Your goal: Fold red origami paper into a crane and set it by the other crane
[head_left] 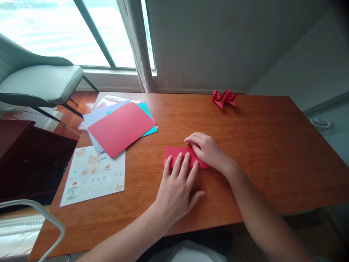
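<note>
A small red folded paper (174, 153) lies flat on the wooden table (272, 145) in front of me. My left hand (177, 185) rests on its near edge with the fingers stretched out flat. My right hand (205, 149) presses down on the paper's right part, fingers curled and together, fingertips on the upper edge. Two red folded paper figures (224, 97) stand at the table's far edge, well beyond both hands.
A fanned stack of coloured sheets, red one (121, 128) on top, lies at the left of the table. A printed sheet with a bear drawing (94, 174) is below it. A grey chair (38, 82) stands by the window at far left.
</note>
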